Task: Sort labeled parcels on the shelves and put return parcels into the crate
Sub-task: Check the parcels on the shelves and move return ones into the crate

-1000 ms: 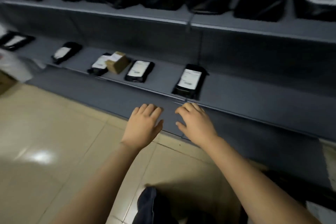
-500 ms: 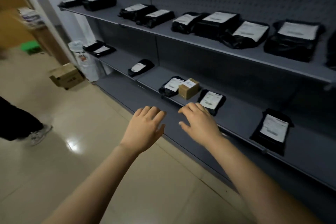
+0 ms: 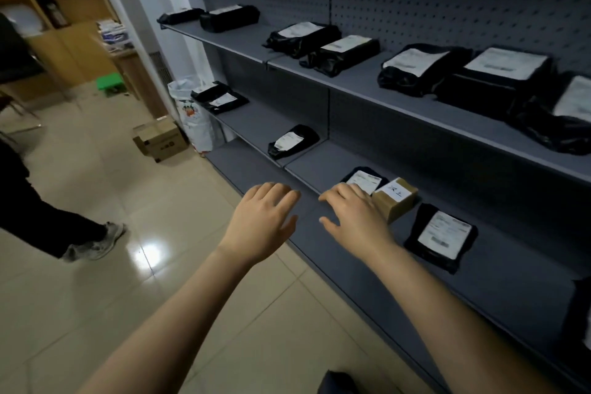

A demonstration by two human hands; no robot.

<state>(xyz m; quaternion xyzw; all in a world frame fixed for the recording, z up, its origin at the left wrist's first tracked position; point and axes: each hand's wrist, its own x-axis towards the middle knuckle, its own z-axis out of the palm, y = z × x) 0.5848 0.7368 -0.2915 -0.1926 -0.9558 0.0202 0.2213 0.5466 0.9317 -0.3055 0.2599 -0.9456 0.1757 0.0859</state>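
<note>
Grey shelves (image 3: 252,41) carry black labeled parcels (image 3: 443,237).
Left hand (image 3: 262,224) and right hand (image 3: 355,221) hover at the lower shelf (image 3: 511,278) edge, fingers loosely together, thumbs out, holding nothing; the right is just beside a brown box (image 3: 396,198).

small box (image 3: 395,198) between two parcels, on lower shelf (image 3: 499,278)

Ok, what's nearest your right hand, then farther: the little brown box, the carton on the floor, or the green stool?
1. Little brown box, beside the right hand.
2. Carton, on the floor left.
3. Green stool, far back left.
</note>
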